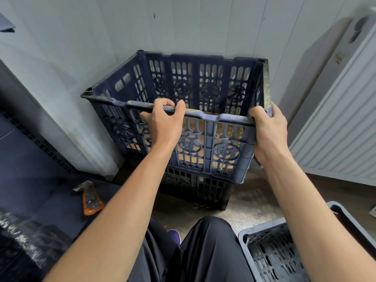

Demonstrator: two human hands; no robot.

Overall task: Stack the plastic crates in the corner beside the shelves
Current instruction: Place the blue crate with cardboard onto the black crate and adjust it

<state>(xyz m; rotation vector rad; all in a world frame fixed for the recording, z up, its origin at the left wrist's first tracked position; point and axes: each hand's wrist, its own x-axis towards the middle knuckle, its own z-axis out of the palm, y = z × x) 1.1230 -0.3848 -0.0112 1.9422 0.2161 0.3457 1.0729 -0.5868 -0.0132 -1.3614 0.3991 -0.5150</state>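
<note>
Both hands, the left hand [162, 123] and right hand [268, 131], grip the blue crate [203, 94] at twelve o'clock, already sitting on a black crate [203, 186], while another crate [270, 255] waits at five o'clock.

Round moulded characters on blue crate [203, 147] wall, none legible
</note>
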